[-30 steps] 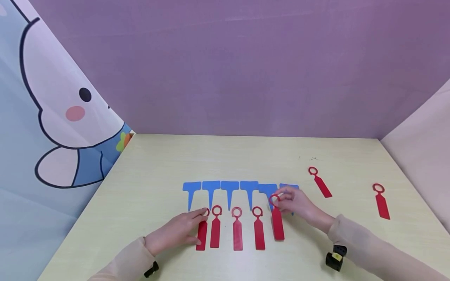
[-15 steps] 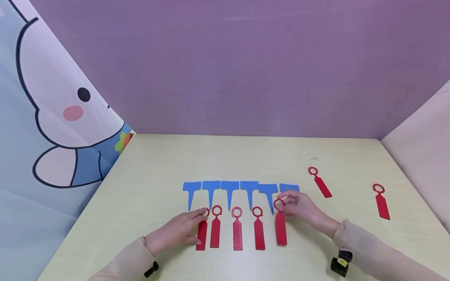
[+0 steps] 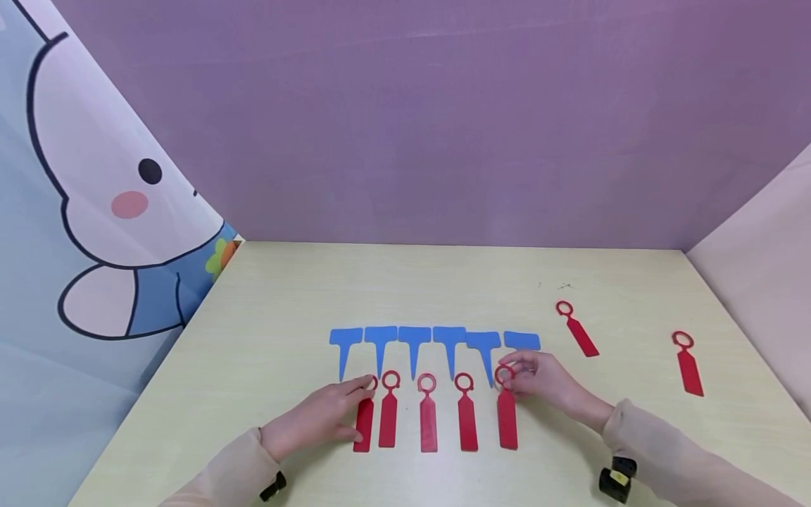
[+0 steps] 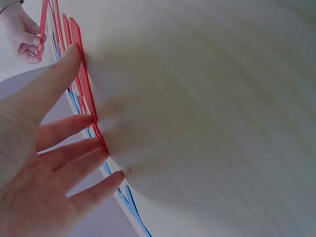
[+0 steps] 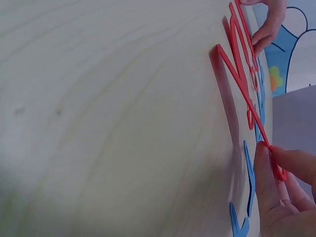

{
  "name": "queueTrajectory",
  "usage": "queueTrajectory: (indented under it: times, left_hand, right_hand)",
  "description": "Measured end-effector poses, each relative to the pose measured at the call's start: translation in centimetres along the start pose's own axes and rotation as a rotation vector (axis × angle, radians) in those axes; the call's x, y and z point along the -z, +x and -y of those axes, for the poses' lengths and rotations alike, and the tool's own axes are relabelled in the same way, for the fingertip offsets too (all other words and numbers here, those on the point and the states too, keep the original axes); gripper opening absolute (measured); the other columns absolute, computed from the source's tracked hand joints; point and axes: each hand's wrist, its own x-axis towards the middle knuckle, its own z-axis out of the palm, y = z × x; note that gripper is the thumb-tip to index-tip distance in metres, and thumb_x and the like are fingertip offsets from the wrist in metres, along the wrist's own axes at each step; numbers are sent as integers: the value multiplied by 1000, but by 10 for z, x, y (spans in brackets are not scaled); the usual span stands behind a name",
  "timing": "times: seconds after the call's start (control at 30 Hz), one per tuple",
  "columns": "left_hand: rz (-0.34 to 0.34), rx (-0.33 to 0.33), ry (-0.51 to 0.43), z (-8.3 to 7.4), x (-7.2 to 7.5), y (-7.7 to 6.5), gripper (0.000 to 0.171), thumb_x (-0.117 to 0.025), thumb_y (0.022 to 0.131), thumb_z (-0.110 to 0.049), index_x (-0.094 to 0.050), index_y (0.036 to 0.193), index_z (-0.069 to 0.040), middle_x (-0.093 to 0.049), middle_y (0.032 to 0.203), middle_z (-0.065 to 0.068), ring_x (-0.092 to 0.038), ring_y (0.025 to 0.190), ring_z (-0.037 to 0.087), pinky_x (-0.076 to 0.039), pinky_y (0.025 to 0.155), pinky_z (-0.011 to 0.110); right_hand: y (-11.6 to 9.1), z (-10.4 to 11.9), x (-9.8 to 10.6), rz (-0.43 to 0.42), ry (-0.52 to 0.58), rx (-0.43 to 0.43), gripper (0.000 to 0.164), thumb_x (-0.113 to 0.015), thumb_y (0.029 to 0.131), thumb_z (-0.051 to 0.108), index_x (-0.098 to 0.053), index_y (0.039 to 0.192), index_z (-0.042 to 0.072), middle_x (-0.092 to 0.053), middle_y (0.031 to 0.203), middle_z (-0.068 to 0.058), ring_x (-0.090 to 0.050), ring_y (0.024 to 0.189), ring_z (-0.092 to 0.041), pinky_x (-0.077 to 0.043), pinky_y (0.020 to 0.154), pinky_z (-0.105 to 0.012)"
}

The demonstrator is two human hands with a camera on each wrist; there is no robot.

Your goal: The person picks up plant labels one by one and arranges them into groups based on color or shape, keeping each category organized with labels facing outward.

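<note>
My right hand (image 3: pixel 537 380) pinches a red ring-topped plant tag (image 3: pixel 507 419) by its ring, between thumb and fingers. In the right wrist view this tag (image 5: pixel 242 89) slants over the table, a shadow beside it. My left hand (image 3: pixel 319 419) rests on the leftmost red tag (image 3: pixel 364 426), its fingers spread and fairly straight; the fingertips are at the ring and the thumb is near the lower end. Between the hands lie three more red tags, among them a paler one (image 3: pixel 428 426). Behind them is a row of several blue T-shaped plant labels (image 3: pixel 415 336); the rightmost label (image 3: pixel 522 341) is partly hidden by my right hand.
Two loose red tags lie at the right of the light wooden table (image 3: pixel 317 282): one slanted tag (image 3: pixel 581 336) towards the back and another tag (image 3: pixel 689 373) further right. A purple backdrop (image 3: pixel 443 141) rises behind, with a cartoon-printed cloth (image 3: pixel 127 296) on the left.
My right hand has moved slightly right and towards me, bringing the pinched red tag into line with the other red tags. My left hand has stayed in place.
</note>
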Motion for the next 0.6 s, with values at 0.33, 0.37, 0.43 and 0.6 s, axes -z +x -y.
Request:
queueTrajectory:
  times: [0.33, 0.37, 0.43, 0.6]
  left_hand:
    - [-3, 0, 5, -1, 1, 0, 63, -76, 67, -31, -54, 118, -2, -46, 129, 14, -46, 114, 27, -48, 83, 35]
    - [-3, 0, 4, -1, 1, 0, 62, -76, 67, -30, -54, 118, -2, -46, 129, 14, -46, 114, 27, -48, 83, 35]
    - [-2, 0, 4, -1, 1, 0, 62, -76, 67, -31, -54, 118, -2, -46, 129, 14, -46, 115, 27, -48, 83, 35]
    - [2, -1, 5, -1, 1, 0, 62, -76, 67, -31, -54, 118, -2, -46, 129, 14, -46, 115, 27, -48, 83, 34]
  right_hand:
    - [1, -2, -1, 13, -78, 60, 36, -68, 75, 4, -56, 106, -8, -63, 85, -12, -63, 75, -22, -52, 66, -24]
    - [1, -2, -1, 12, -87, 63, 36, -68, 75, 4, -56, 106, -8, -63, 85, -12, -63, 75, -21, -52, 66, -23]
    - [1, -3, 0, 9, -113, 72, 36, -69, 74, 4, -57, 106, -8, -63, 85, -11, -63, 75, -21, -52, 66, -23]
    - [3, -8, 0, 0, -199, 125, 36, -70, 72, 3, -59, 104, -6, -63, 81, -8, -61, 72, -19, -51, 62, -21]
